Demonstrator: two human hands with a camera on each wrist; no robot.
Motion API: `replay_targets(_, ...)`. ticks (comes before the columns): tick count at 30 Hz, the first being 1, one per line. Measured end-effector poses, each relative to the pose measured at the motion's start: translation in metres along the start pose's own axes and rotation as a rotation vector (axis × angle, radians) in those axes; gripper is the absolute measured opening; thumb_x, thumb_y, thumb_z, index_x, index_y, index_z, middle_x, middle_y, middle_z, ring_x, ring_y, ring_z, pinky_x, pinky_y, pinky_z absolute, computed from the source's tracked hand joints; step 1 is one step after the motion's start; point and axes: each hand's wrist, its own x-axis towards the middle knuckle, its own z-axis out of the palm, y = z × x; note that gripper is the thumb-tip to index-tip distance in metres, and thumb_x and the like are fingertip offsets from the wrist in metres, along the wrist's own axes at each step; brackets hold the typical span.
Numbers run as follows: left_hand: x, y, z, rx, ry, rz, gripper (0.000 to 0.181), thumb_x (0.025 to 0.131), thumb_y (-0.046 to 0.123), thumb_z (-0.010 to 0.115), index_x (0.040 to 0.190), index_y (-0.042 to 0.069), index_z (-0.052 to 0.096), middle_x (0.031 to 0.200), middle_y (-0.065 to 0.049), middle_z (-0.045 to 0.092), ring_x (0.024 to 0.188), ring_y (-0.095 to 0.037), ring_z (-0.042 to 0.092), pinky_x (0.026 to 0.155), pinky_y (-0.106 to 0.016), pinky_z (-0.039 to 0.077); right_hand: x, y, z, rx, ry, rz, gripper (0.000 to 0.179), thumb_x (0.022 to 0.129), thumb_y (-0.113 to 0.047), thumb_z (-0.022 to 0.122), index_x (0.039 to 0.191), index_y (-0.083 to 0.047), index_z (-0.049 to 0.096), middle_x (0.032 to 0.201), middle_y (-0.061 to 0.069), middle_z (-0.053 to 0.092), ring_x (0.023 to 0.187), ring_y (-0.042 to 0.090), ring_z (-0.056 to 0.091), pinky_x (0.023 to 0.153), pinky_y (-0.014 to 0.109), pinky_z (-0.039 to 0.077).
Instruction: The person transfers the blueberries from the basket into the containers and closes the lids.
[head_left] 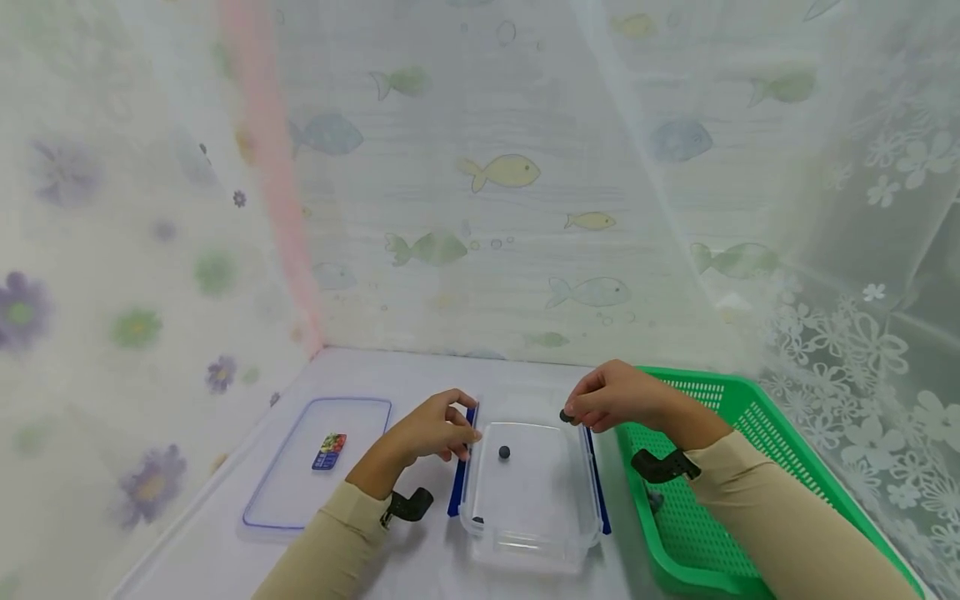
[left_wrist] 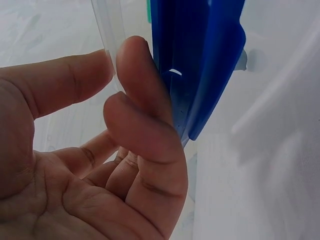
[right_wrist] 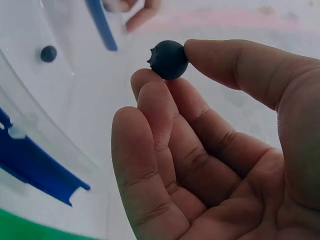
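Observation:
My right hand (head_left: 618, 396) pinches a dark blueberry (right_wrist: 170, 60) between thumb and fingertips, above the right rim of a clear plastic container (head_left: 540, 492). One blueberry (head_left: 504, 452) lies on the container's floor, and another (head_left: 477, 521) is at its near left corner. With thumb and curled fingers, my left hand (head_left: 435, 425) holds the container's left rim, beside a blue side clip (left_wrist: 200, 65). Both clips hang folded outward along the long sides.
Right of the container stands a green perforated basket (head_left: 652, 542), with some blueberries (head_left: 655, 501) near its left wall, partly hidden by the right arm. A clear lid (head_left: 300, 479) with a printed label lies at left. Patterned curtains (head_left: 450, 200) enclose the white table.

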Motion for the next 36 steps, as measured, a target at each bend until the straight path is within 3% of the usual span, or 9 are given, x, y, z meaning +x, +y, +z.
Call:
replay_targets(17, -0.003, 0.000, 0.000, -0.017, 0.011, -0.022, 0.056, 0.093, 0.017, 0.076, 0.141, 0.006, 0.049, 0.101, -0.012, 0.068, 0.069, -0.021, 0.071, 0.059, -0.032, 0.055, 0.005, -0.005, 0.023, -0.012, -0.015, -0.013, 0.020, 0.092, -0.023, 0.077, 0.101, -0.005, 0.079, 0.095, 0.010, 0.079, 0.081, 0.021, 0.071, 0.077, 0.036, 0.063)
replay_targets(36, 0.003, 0.000, 0.001, -0.028, 0.004, -0.020, 0.056, 0.093, 0.016, 0.076, 0.141, 0.007, 0.049, 0.100, -0.012, 0.068, 0.068, -0.021, 0.071, 0.057, -0.031, 0.054, -0.003, 0.000, 0.017, 0.013, -0.009, -0.012, 0.019, 0.094, -0.019, 0.071, 0.103, -0.004, 0.078, 0.100, 0.012, 0.078, 0.086, 0.025, 0.071, 0.080, 0.037, 0.063)
